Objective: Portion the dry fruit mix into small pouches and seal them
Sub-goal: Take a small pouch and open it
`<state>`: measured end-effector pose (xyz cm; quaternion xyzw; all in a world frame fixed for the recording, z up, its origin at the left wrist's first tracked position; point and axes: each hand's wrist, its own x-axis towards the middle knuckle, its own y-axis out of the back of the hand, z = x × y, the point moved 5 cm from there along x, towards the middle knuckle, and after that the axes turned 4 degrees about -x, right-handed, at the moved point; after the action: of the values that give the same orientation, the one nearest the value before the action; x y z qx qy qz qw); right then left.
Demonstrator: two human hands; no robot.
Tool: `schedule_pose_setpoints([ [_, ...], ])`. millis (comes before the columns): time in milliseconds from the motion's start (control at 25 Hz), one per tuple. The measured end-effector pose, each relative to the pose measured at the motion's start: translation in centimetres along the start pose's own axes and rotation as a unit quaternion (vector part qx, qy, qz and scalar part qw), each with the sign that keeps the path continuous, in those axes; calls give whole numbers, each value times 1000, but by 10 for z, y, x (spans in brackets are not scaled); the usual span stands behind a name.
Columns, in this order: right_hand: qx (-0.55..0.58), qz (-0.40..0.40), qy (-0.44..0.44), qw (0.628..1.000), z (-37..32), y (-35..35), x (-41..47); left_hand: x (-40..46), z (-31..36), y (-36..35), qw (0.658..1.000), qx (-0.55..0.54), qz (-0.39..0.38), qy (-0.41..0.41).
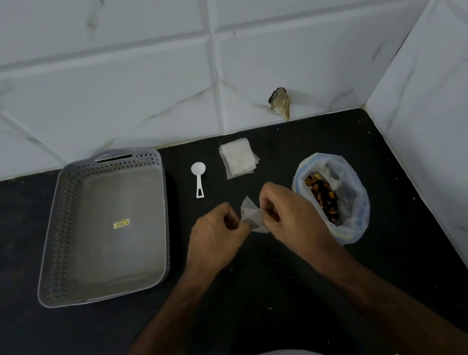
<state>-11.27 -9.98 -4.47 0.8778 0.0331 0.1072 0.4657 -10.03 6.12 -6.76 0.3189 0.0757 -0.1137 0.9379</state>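
Where the black counter (68, 344) meets the tiled wall, a grey perforated basket (51, 239) sits far left, holding nothing. White scoop (198, 180) lies just right of it, stack of pouches (238, 158) beyond. Left hand (217, 235) and right hand (289, 217) both pinch one small pouch (250, 211) between them. Open bag of dry fruit mix (325, 202) stands just right of the right hand.

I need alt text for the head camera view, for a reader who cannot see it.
Two bare hands, left hand and right hand, hold one small clear pouch above a black counter. An open bag of dry fruit mix stands to the right; a white scoop, spare pouches and an empty grey basket lie behind and to the left.
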Motion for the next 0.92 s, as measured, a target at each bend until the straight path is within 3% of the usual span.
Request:
schedule_pose_setpoints([
  [160,-37,-43,62,997,-4,-8,-3,0,4,0,1000,-17,6,4],
  [320,-54,-90,17,994,5,-16,3,-2,7,-3,989,-141,-40,-1],
  [440,64,-59,-52,995,9,-6,3,-2,6,-5,975,-210,-63,-44],
  [520,180,-57,-126,974,17,-1,1,-2,-4,3,967,-247,14,-52],
  [600,316,-86,-185,927,23,-1,-1,-2,-17,6,949,-311,51,26],
  [680,424,-108,-210,874,25,-2,-4,-2,-18,-7,910,-396,-48,111],
  [760,465,-121,-222,848,25,-4,-6,-1,-14,-14,891,-430,-102,105],
  [920,441,-124,-236,857,31,-5,-6,2,-11,-11,895,-436,-62,69],
])
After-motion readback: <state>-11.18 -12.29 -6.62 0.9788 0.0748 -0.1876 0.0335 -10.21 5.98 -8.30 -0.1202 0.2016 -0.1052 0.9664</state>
